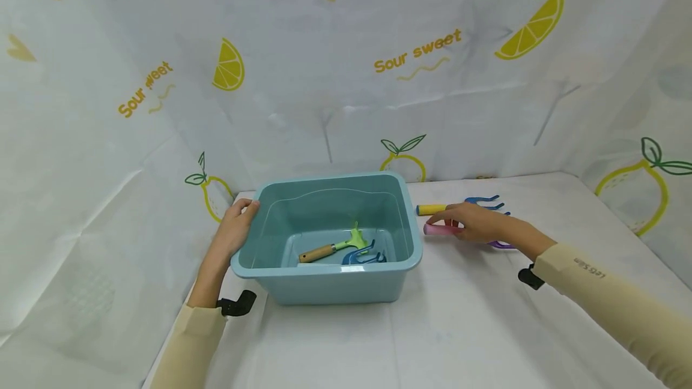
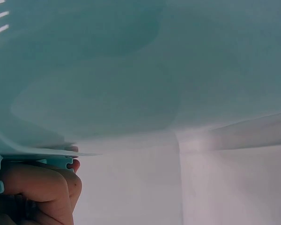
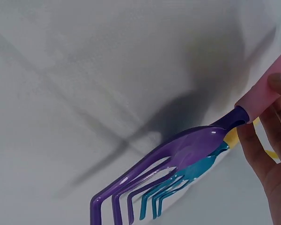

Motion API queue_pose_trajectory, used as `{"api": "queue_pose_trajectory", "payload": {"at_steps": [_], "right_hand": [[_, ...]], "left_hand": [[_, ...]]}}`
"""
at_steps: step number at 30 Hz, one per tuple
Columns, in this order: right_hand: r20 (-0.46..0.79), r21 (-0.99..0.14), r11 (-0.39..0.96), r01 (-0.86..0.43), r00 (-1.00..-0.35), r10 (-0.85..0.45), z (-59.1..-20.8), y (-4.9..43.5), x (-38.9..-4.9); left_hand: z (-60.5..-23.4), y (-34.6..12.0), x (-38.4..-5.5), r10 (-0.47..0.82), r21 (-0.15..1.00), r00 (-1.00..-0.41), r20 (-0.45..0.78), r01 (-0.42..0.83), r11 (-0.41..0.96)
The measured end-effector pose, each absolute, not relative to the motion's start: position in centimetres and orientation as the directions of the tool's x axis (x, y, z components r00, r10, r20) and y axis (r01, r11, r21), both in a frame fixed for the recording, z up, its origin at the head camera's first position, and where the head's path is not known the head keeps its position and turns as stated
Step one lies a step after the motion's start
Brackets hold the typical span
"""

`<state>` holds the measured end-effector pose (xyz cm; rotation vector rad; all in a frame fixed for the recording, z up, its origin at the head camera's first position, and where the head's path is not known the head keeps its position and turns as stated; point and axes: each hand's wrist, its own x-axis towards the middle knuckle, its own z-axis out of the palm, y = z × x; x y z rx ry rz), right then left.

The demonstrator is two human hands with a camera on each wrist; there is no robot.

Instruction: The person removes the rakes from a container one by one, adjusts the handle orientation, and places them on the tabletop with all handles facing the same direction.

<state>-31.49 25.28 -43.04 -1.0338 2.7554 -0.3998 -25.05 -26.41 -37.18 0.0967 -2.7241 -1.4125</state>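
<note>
My left hand (image 1: 233,230) grips the left rim of a blue-green plastic tub (image 1: 335,287); in the left wrist view its fingers (image 2: 40,183) curl under the rim. Inside the tub lie a light green garden tool (image 1: 318,253) with a wooden handle and a blue pronged tool (image 1: 357,257), whose handle is hidden. To the right of the tub, my right hand (image 1: 473,221) holds a purple hand rake (image 3: 189,149) by its pink handle (image 3: 264,96). Just behind it lies a blue hand rake with a yellow handle (image 1: 430,209).
A white cloth covers the table (image 1: 443,329). Behind it hangs a white sheet (image 1: 303,119) printed with lemons and lettering, which also rises at both sides. The rake casts a shadow on the cloth.
</note>
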Motion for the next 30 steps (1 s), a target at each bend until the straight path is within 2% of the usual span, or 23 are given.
{"api": "queue_pose_trajectory", "payload": {"at_steps": [6,16,30], "right_hand": [[-0.071,-0.318,0.722,-0.615,-0.744,-0.665,-44.1,25.5,-31.1],[-0.076,-0.238,0.751,-0.616,-0.759,-0.646,-44.7,24.9,-30.5],[-0.066,-0.204,0.78,-0.592,-0.787,-0.614,-45.3,24.7,-30.4]], "left_hand": [[-36.9,-26.3,-25.0,-0.091,0.813,-0.995,0.036,-0.023,0.582],[-37.0,-26.4,-25.1,-0.084,0.817,-0.996,0.02,-0.033,0.576],[-37.1,-26.4,-25.0,-0.08,0.819,-0.997,0.009,-0.039,0.573]]}}
